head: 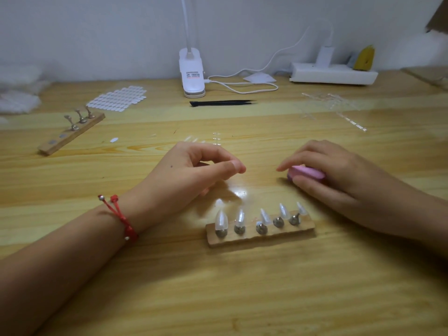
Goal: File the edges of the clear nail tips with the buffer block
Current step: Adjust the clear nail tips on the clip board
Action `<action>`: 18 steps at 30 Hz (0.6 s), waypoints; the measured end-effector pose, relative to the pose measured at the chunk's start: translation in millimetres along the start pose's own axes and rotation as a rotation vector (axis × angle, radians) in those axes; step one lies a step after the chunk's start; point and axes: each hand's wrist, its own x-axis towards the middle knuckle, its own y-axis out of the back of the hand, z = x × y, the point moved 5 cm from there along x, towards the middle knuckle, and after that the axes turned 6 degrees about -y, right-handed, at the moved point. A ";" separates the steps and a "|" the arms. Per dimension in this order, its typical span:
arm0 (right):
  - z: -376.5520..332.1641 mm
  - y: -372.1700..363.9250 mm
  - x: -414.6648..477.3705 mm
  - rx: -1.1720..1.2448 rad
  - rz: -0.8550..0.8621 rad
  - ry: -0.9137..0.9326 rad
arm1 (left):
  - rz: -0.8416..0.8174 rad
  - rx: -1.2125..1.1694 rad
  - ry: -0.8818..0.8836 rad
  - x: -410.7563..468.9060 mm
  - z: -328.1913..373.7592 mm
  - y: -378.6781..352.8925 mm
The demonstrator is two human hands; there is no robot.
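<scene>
Several clear nail tips stand on metal pegs along a small wooden holder in front of me. My left hand hovers just behind the holder with its fingers loosely curled, thumb near the index fingertip, and nothing visible between them. A red string bracelet sits on that wrist. To the right, my right hand grips the pink buffer block low over the table, with the index finger along its top and the thumb beneath. The block is apart from the tips.
A second wooden holder with three bare pegs lies at the left, beside a sheet of white tips. Black tweezers, a white clip lamp with its cable, a power strip and clear plastic sprues lie further back.
</scene>
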 end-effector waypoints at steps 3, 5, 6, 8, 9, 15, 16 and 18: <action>-0.5 15.5 0.2 -0.002 0.075 0.026 | 0.005 -0.017 0.005 -0.4 0.3 0.9; -1.2 29.1 -5.2 0.092 0.063 0.035 | 0.009 -0.031 0.009 -0.4 -0.5 2.0; -3.1 30.9 -10.2 0.108 0.022 0.052 | 0.011 -0.036 0.009 -0.2 -0.9 2.0; -7.9 24.7 -20.3 0.083 -0.063 0.073 | 0.014 -0.047 0.012 0.5 -2.1 1.6; -10.0 19.0 -23.8 0.081 -0.091 0.070 | 0.015 -0.052 0.013 0.7 -2.6 1.4; -15.6 9.2 -30.8 0.206 -0.020 0.061 | 0.035 -0.087 0.009 0.1 -5.3 2.9; -13.2 10.8 -33.6 0.198 -0.012 0.059 | 0.032 -0.092 0.002 0.3 -5.2 2.7; -0.8 17.0 -43.3 0.188 0.011 0.041 | 0.023 -0.099 -0.010 1.0 -5.3 2.7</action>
